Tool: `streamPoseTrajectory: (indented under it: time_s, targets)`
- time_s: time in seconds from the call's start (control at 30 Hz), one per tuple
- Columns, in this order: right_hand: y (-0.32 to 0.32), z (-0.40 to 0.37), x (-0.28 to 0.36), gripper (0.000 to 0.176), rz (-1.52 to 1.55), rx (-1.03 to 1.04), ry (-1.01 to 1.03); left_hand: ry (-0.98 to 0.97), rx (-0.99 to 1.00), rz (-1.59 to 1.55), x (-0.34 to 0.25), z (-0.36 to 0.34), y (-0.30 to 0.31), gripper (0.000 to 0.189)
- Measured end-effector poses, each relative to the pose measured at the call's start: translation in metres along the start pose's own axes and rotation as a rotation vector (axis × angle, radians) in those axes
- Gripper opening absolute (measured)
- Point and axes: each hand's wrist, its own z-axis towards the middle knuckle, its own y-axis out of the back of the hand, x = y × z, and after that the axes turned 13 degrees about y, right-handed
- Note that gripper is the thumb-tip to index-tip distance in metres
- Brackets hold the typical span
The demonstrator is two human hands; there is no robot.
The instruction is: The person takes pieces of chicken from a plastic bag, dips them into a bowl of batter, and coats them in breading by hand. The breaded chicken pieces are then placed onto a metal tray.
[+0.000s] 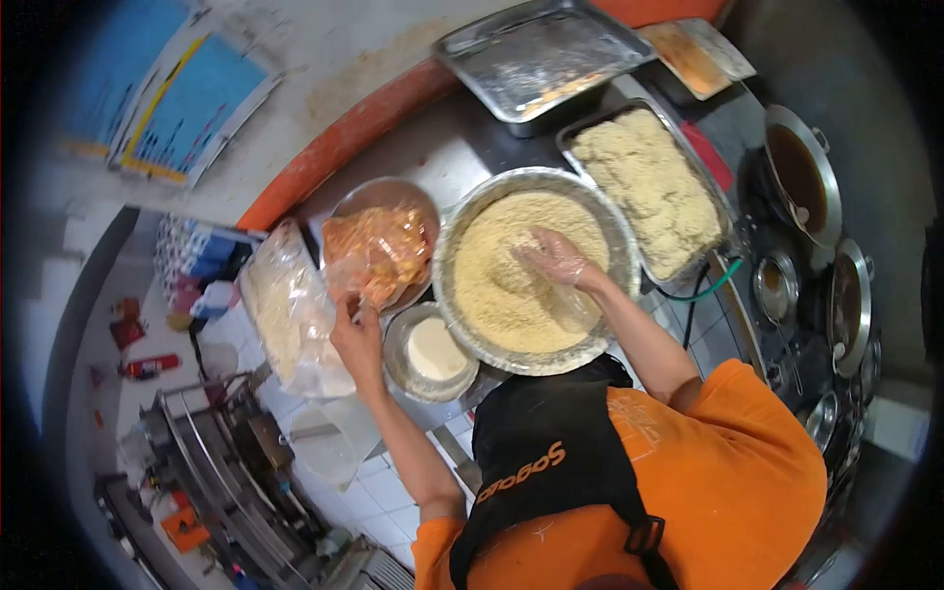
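My right hand [553, 260], in a thin clear glove, lies flat with fingers spread on yellow breadcrumbs in a large round metal bowl [454, 300]. My left hand [358, 336] reaches left of that bowl. Its fingers are pinched on the lower edge of a clear plastic bag of orange coated pieces [379, 251], which sits in a second metal bowl [383, 192]. Just below the two hands stands a small metal bowl of white batter [433, 350]. I wear an orange shirt and a black apron.
A rectangular tray heaped with crumbed food [649, 187] stands right of the big bowl, with a near-empty metal tray [541, 54] behind it. A clear bag of pale stuff [290, 315] lies at the left. Pots [801, 177] and ladles sit on the stove at the right.
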Motion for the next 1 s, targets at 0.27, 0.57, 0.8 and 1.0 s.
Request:
streamPoseTrajectory:
  time_s: [0.27, 0.57, 0.8, 1.0]
  targets:
    - [0.110, -0.042, 0.063, 0.077, 0.362, -0.247, -0.198, -0.280, 0.136, 0.609, 0.044, 0.060, -0.055, 0.038]
    - [0.208, -0.098, -0.021, 0.068, 0.079, -0.494, -0.314, -0.110, 0.099, 0.069, 0.033, 0.060, -0.029, 0.022]
    - [0.204, -0.095, -0.011, 0.044, -0.709, -0.613, -0.239, 0.017, 0.017, -0.089, 0.019, 0.033, 0.017, 0.028]
    - [0.159, -0.056, -0.062, 0.063, -0.999, -0.570, -0.263, 0.047, 0.010, -0.262, 0.012, 0.003, 0.043, 0.028]
